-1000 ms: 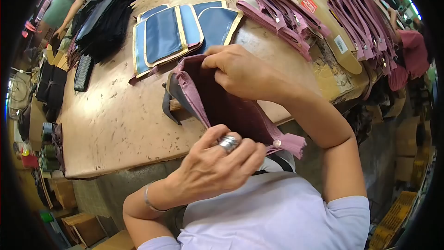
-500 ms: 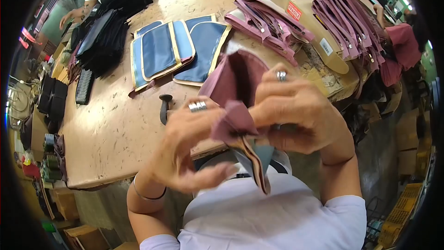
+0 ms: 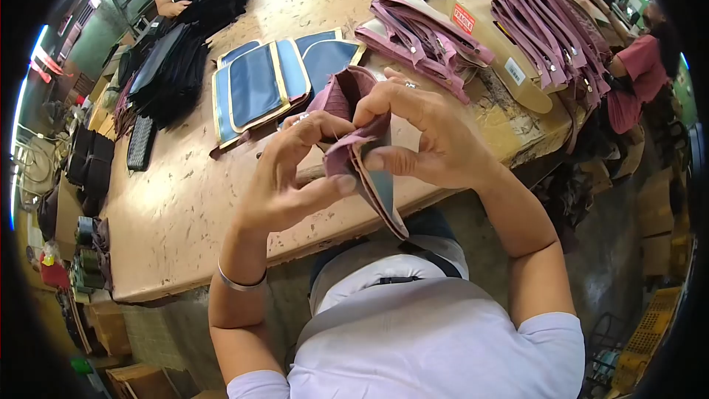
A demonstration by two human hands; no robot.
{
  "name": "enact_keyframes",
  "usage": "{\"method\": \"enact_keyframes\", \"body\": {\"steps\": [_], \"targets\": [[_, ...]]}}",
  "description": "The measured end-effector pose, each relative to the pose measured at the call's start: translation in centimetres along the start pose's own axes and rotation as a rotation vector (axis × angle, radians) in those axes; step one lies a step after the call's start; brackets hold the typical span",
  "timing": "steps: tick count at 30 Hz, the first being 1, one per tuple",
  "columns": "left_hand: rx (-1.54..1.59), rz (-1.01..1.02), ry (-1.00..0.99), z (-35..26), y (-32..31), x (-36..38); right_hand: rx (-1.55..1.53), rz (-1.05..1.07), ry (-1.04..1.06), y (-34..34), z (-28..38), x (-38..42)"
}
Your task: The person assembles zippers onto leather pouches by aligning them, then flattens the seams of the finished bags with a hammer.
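Fingers of both hands grip the pouch (image 3: pixel 382 182), left hand (image 3: pixel 277 186) and right hand (image 3: pixel 437 137) on opposite sides. I see it held above the table's (image 3: pixel 173 225) near edge: mauve, mouth gaping on the table side, blue-grey outer face, narrow pale-edged end angled down off the table.

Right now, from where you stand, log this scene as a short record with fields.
Held item: mauve and grey-blue fabric pouch, above the table edge
Left hand: fingers on the pouch's mauve part
Right hand: grips the pouch from the other side
Table centre: overlapping blue pieces with cream edging
Table left: pile of black pieces
Table right: two piles of mauve zippered pieces, tan card with red FRAGILE label between
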State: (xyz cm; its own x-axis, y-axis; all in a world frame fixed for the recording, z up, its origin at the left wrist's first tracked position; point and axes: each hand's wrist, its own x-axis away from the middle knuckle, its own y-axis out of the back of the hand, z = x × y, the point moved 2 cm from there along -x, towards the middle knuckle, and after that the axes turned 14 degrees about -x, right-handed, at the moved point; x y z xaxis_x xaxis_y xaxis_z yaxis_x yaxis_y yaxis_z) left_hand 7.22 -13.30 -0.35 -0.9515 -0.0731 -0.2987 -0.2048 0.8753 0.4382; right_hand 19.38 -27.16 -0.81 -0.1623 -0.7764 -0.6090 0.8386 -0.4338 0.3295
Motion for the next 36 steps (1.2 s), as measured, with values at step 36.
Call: {"method": "enact_keyframes", "body": {"steps": [36], "targets": [[-0.095,-0.209,-0.013,-0.5,-0.2,-0.1,-0.334,-0.342,-0.215,-2.9,1.8,-0.2]]}}
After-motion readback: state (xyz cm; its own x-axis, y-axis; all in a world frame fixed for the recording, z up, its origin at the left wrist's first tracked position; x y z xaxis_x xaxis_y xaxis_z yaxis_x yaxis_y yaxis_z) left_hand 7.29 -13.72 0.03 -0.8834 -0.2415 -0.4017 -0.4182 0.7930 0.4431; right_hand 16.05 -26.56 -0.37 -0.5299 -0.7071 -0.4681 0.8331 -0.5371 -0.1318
